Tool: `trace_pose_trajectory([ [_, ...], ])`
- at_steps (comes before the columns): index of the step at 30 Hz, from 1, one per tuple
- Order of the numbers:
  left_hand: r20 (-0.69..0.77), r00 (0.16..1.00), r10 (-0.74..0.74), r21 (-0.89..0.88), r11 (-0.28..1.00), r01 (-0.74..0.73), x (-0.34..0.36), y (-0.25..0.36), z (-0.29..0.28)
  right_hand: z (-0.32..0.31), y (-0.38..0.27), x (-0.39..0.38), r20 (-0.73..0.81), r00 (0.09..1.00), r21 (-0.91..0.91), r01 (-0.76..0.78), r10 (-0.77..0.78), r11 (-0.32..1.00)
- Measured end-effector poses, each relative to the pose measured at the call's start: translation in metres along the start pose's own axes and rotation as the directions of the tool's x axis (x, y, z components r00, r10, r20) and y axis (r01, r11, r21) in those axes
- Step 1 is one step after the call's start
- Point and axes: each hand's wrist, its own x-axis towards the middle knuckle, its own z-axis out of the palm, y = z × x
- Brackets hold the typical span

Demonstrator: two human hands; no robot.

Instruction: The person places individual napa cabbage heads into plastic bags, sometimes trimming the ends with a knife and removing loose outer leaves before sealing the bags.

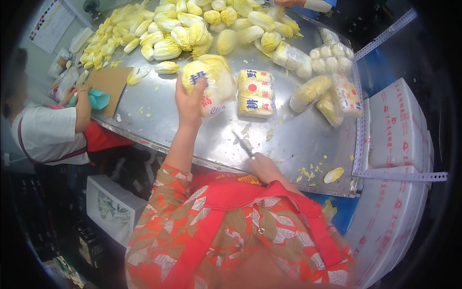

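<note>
My left hand [190, 98] holds up a plastic bag of pale yellow napa cabbage [216, 84] above the steel table [303, 139]. My right hand [261, 166] grips a slim knife [245, 144] low by the front edge, its blade angled forward onto the steel. Just right of the held bag lies a printed pack of cabbage [256, 96]. More wrapped packs [310, 91] lie at the right, some overlapping, beside a bundle of round white bagged items [331, 60]. Loose cabbages [187, 33] are heaped along the back. A cut leaf [333, 175] rests near the front right corner.
A co-worker [45, 132] at left handles a teal item [97, 99] on cardboard [109, 89]. Another person's hand [286, 3] shows at the back. White cartons [394, 125] are stacked beside a perforated metal rail [404, 176]. A white bin [110, 212] stands below at left.
</note>
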Motion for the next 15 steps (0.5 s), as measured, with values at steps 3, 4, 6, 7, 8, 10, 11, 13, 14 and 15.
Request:
trace_pose_trajectory([
  [3, 0.051, 0.997, -0.056, 0.124, 0.991, 0.050, 0.011, -0.012, -0.011, -0.056, -0.043, -0.009, 0.102, 0.956, 0.458, -0.290, 0.274, 0.840],
  [4, 0.069, 0.992, -0.110, 0.110, 0.989, 0.102, 0.019, -0.009, -0.012, -0.059, -0.039, -0.008, 0.085, 0.967, 0.500, -0.249, 0.239, 0.830],
  [6, 0.085, 0.971, -0.223, 0.081, 0.973, 0.216, 0.029, 0.004, -0.024, -0.066, -0.035, -0.006, 0.060, 0.983, 0.565, -0.177, 0.174, 0.806],
  [7, 0.070, 0.979, -0.189, 0.107, 0.978, 0.181, 0.029, 0.019, -0.022, -0.065, -0.032, -0.006, 0.053, 0.984, 0.595, -0.167, 0.169, 0.786],
  [8, 0.064, 0.988, -0.138, 0.064, 0.989, 0.133, 0.032, 0.029, -0.023, -0.062, -0.029, -0.009, 0.046, 0.984, 0.627, -0.161, 0.170, 0.762],
  [10, 0.179, 0.976, -0.128, -0.189, 0.969, 0.161, 0.016, 0.059, -0.013, -0.056, -0.022, -0.011, 0.023, 0.983, 0.691, -0.147, 0.182, 0.708],
  [11, 0.188, 0.980, -0.067, -0.189, 0.977, 0.103, 0.001, 0.075, -0.007, -0.058, -0.024, -0.014, 0.039, 0.979, 0.739, -0.162, 0.198, 0.654],
  [13, 0.105, 0.992, -0.067, 0.063, 0.996, 0.061, 0.037, 0.040, -0.034, -0.051, -0.022, -0.009, -0.005, 0.982, 0.771, -0.118, 0.190, 0.626],
  [14, 0.052, 0.997, -0.051, 0.188, 0.981, 0.041, 0.046, 0.030, -0.049, -0.049, -0.026, -0.008, -0.018, 0.984, 0.781, -0.096, 0.176, 0.617],
  [15, -0.003, 0.995, -0.095, 0.136, 0.986, 0.095, 0.045, 0.022, -0.045, -0.052, -0.032, -0.006, -0.019, 0.974, 0.754, -0.134, 0.225, 0.643],
])
